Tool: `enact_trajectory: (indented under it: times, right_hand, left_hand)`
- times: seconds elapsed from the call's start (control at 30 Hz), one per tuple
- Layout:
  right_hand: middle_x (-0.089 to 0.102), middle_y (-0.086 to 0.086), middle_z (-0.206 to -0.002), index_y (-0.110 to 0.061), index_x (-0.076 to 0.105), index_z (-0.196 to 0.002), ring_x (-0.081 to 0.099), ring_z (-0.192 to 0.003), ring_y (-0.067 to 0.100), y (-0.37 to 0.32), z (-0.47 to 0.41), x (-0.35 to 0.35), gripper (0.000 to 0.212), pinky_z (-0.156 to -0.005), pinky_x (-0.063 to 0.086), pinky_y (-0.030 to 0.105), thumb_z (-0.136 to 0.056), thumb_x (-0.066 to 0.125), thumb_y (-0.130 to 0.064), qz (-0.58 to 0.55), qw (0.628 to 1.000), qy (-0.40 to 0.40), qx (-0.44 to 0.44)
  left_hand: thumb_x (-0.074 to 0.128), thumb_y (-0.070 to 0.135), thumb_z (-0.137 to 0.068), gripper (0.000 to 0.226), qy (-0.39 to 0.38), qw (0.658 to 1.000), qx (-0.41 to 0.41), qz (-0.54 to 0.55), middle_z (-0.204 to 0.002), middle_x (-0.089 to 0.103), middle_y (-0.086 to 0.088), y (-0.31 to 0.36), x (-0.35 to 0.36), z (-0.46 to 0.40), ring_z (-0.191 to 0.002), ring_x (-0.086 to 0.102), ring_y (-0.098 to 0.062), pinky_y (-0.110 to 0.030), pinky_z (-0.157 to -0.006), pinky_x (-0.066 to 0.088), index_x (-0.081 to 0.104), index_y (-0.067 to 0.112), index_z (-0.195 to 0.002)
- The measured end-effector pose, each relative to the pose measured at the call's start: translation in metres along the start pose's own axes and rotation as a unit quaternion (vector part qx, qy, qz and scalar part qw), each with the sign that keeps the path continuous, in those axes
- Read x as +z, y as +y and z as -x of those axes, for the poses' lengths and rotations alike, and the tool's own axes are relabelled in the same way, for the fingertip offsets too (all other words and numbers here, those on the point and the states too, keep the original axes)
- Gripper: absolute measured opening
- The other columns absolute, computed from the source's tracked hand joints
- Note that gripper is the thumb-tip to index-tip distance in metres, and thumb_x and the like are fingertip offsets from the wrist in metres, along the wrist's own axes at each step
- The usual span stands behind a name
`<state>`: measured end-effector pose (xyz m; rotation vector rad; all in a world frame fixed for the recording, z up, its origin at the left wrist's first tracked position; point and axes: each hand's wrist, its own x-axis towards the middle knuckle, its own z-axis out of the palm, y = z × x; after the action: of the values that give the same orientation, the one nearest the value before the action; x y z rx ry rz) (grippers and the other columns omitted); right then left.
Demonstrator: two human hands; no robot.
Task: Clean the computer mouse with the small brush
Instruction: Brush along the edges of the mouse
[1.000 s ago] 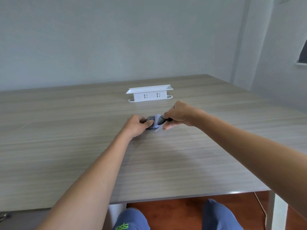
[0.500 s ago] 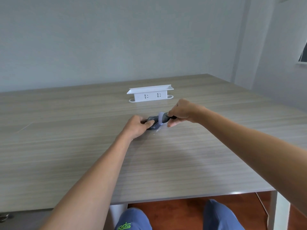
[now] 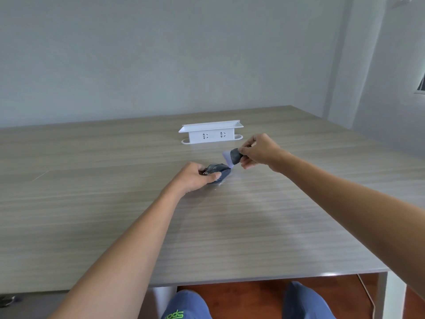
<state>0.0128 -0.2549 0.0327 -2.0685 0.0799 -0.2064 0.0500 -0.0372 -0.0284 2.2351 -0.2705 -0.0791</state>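
Observation:
A dark grey computer mouse (image 3: pixel 218 171) lies on the wooden table (image 3: pixel 253 222) near its middle. My left hand (image 3: pixel 195 177) grips the mouse from the left, thumb on its near side. My right hand (image 3: pixel 258 150) pinches the small brush (image 3: pixel 232 157) by its dark handle. The pale bristles point down and left, just above and to the right of the mouse's far end. Whether the bristle tips touch the mouse I cannot tell.
A white socket box (image 3: pixel 211 132) with a shelf-like top stands on the table behind the hands. The table's front edge runs near my knees (image 3: pixel 303 300), its right corner at the lower right. A grey wall closes the back.
My right hand has lifted the brush up and to the right, off the top of the mouse. My left hand still holds the mouse in the same place.

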Motion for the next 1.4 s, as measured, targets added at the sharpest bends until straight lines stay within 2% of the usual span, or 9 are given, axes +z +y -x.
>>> enact_trajectory:
  times: [0.2, 0.43, 0.6, 0.83, 0.93, 1.0, 1.07, 1.13, 1.4]
  right_hand:
    - [0.076, 0.025, -0.084, 0.011, 0.068, -0.090, 0.071, -0.062, 0.030, -0.002, 0.000, 0.010, 0.020, -0.054, 0.058, 0.021, -0.093, 0.061, -0.007, 0.057, 0.998, 0.003, -0.015]
    - [0.072, 0.015, -0.065, -0.002, 0.064, -0.055, 0.068, -0.048, 0.026, -0.006, 0.005, 0.016, 0.030, -0.044, 0.056, 0.022, -0.084, 0.056, -0.001, 0.088, 0.995, 0.030, -0.022]
    - [0.074, 0.017, -0.062, 0.009, 0.074, -0.065, 0.074, -0.055, 0.032, -0.006, 0.003, 0.019, 0.027, -0.057, 0.065, 0.034, -0.076, 0.054, -0.005, 0.100, 0.994, 0.021, -0.036]
    - [0.075, 0.016, -0.065, 0.003, 0.068, -0.064, 0.074, -0.054, 0.026, -0.005, -0.006, 0.018, 0.025, -0.050, 0.059, 0.021, -0.085, 0.055, -0.001, 0.096, 0.995, 0.012, -0.014]
    - [0.075, 0.013, -0.066, 0.000, 0.069, -0.067, 0.074, -0.056, 0.027, -0.001, -0.014, 0.020, 0.024, -0.051, 0.058, 0.021, -0.088, 0.059, -0.002, 0.088, 0.996, 0.002, -0.013]
    - [0.074, 0.015, -0.068, 0.006, 0.071, -0.081, 0.071, -0.051, 0.022, 0.002, -0.019, 0.021, 0.017, -0.048, 0.056, 0.019, -0.091, 0.062, -0.004, 0.083, 0.996, -0.005, -0.018]
    - [0.073, 0.016, -0.072, 0.007, 0.070, -0.093, 0.069, -0.049, 0.018, 0.004, -0.023, 0.024, 0.015, -0.049, 0.057, 0.020, -0.094, 0.063, -0.007, 0.076, 0.997, -0.012, -0.023]
    - [0.072, 0.017, -0.074, 0.005, 0.069, -0.099, 0.069, -0.052, 0.019, 0.005, -0.026, 0.027, 0.015, -0.056, 0.061, 0.023, -0.095, 0.063, -0.008, 0.072, 0.997, -0.017, -0.029]
    - [0.071, 0.014, -0.075, 0.000, 0.067, -0.105, 0.070, -0.064, 0.025, 0.004, -0.038, 0.028, 0.014, -0.079, 0.063, 0.039, -0.098, 0.062, -0.011, 0.083, 0.994, -0.052, -0.053]
  left_hand:
    - [0.086, 0.039, -0.071, 0.041, -0.008, 1.000, -0.005, 0.005, -0.087, 0.076, -0.006, 0.001, -0.001, 0.002, -0.074, 0.062, -0.016, -0.027, -0.070, 0.043, 0.078, 0.011, -0.100]
    - [0.087, 0.037, -0.071, 0.043, -0.010, 1.000, -0.012, 0.007, -0.102, 0.079, -0.011, -0.001, -0.002, -0.001, -0.079, 0.067, -0.018, -0.029, -0.075, 0.047, 0.077, 0.011, -0.104]
    - [0.087, 0.036, -0.070, 0.044, -0.009, 1.000, -0.012, 0.017, -0.104, 0.079, -0.011, 0.000, -0.001, -0.002, -0.094, 0.074, -0.024, -0.029, -0.080, 0.050, 0.077, 0.010, -0.105]
    - [0.080, 0.059, -0.071, 0.057, -0.014, 0.999, -0.024, 0.020, -0.084, 0.070, 0.004, 0.000, -0.006, 0.000, -0.081, 0.059, -0.013, -0.029, -0.077, 0.041, 0.078, 0.009, -0.100]
    - [0.067, 0.062, -0.084, 0.058, 0.005, 0.999, -0.041, 0.010, -0.076, 0.053, 0.000, 0.001, -0.011, 0.002, -0.074, 0.049, -0.019, -0.031, -0.071, 0.035, 0.069, 0.005, -0.076]
    - [0.058, 0.070, -0.081, 0.055, 0.015, 0.999, -0.037, 0.006, -0.074, 0.043, -0.004, 0.004, -0.013, 0.006, -0.070, 0.040, -0.020, -0.032, -0.068, 0.034, 0.052, 0.017, -0.067]
    - [0.054, 0.071, -0.083, 0.059, 0.022, 0.999, -0.033, 0.033, -0.075, 0.060, -0.006, 0.003, -0.016, 0.006, -0.070, 0.053, -0.020, -0.035, -0.080, 0.052, 0.065, 0.014, -0.076]
    - [0.050, 0.058, -0.096, 0.060, 0.020, 0.998, -0.037, 0.051, -0.087, 0.072, -0.008, 0.005, -0.018, 0.005, -0.077, 0.063, -0.018, -0.037, -0.092, 0.056, 0.075, 0.003, -0.092]
    - [0.042, 0.055, -0.102, 0.065, -0.025, 0.998, -0.040, 0.041, -0.093, 0.075, -0.009, 0.018, -0.020, 0.011, -0.083, 0.067, -0.015, -0.028, -0.089, 0.056, 0.075, -0.001, -0.104]
